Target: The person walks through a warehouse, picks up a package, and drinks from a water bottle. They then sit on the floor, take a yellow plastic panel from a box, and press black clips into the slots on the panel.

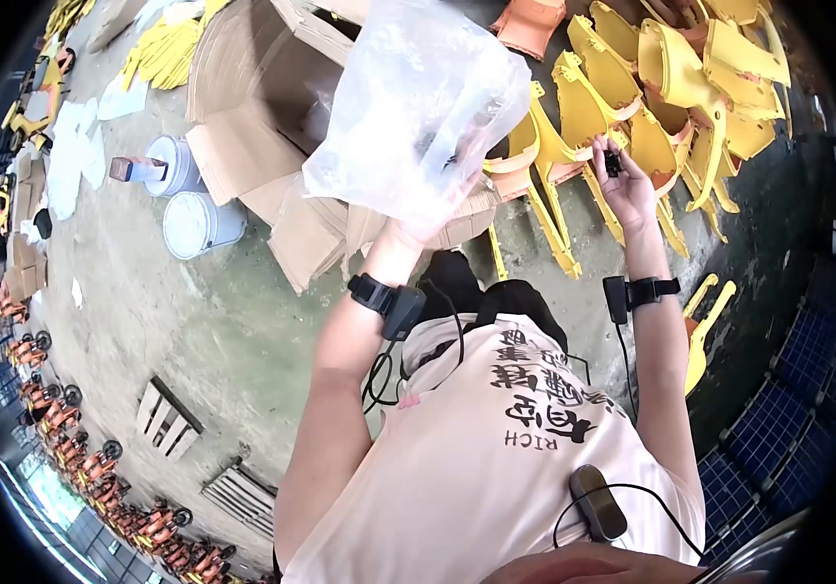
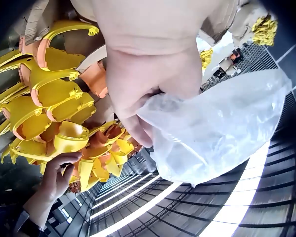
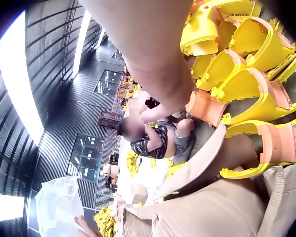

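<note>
A translucent plastic bag (image 1: pixel 418 97) is held up in my left hand (image 1: pixel 428 216), and it covers most of the fingers in the head view. Seen from the left wrist, the thumb and fingers (image 2: pixel 138 131) grip the gathered edge of the bag (image 2: pixel 207 131). My right hand (image 1: pixel 630 193) is raised off to the right, palm upward, with small black parts (image 1: pixel 614 162) held among its curled fingers. Their exact kind I cannot tell. Beyond that hand lie several yellow-and-orange plastic shells (image 1: pixel 671 73).
An opened cardboard box (image 1: pixel 233 161) stands ahead, its flaps spread. Two white buckets (image 1: pixel 202 224) are left of it, near a pile of yellow parts (image 1: pixel 160 54). Wooden pallets (image 1: pixel 167 419) lie on the floor. Another person (image 3: pixel 158 138) sits beyond the box.
</note>
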`<state>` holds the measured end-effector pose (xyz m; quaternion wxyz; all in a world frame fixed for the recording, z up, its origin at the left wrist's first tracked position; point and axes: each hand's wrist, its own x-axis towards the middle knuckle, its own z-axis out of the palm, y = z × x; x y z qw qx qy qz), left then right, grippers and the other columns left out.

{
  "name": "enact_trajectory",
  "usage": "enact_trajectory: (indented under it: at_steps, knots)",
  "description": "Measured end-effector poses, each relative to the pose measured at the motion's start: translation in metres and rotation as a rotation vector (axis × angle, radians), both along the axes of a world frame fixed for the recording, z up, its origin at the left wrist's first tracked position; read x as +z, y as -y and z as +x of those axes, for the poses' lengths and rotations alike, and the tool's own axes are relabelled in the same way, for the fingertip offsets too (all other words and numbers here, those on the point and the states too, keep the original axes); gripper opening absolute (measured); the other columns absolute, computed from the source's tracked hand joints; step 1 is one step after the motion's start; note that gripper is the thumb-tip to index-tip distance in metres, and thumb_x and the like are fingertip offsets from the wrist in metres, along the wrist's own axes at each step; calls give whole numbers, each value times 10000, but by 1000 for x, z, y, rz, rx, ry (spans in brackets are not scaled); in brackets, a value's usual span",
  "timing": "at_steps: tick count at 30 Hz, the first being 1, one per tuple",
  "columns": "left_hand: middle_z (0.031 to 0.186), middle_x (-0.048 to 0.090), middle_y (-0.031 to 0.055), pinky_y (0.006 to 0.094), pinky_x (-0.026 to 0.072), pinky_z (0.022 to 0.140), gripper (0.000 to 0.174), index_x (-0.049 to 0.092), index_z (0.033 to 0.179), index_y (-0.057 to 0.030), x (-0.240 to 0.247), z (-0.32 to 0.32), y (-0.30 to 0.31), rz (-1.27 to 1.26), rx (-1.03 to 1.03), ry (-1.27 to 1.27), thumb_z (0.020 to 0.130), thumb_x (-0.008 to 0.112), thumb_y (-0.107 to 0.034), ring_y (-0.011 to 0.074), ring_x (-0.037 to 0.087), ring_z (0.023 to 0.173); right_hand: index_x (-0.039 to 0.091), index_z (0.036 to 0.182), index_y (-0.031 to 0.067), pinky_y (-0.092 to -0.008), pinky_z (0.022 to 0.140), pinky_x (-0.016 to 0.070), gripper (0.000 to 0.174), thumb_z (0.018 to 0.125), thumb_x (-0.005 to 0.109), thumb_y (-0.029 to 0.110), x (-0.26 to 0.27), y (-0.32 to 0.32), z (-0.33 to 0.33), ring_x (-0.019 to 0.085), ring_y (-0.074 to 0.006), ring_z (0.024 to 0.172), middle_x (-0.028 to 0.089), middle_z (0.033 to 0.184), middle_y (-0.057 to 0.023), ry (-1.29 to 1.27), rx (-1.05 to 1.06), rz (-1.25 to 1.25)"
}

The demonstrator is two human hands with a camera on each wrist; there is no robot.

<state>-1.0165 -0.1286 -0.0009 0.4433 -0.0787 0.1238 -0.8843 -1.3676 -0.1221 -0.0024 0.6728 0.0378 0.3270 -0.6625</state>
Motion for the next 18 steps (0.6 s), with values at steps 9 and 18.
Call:
enact_trajectory:
  at_steps: [9, 18]
  knots:
    - [1411, 440, 112, 475, 316, 1104, 441, 389, 1366, -63, -22, 47, -1, -300, 269, 537, 987, 374, -288, 284, 413, 1299, 495, 1097, -127, -433, 1009, 482, 237, 973, 425, 62, -10, 95, 28, 524, -377, 1147, 530, 1177, -252, 28, -34, 52]
    - [1088, 655, 102, 325, 579, 736, 267, 552, 1178, -17, -114, 75, -55, 480, 411, 425, 969, 456, -153, 213, 645, 957, 496, 1144, -96, -358, 938, 540, 231, 975, 434, 48, -49, 201, 13, 561, -333, 1092, 541, 1154, -213, -73, -23, 90]
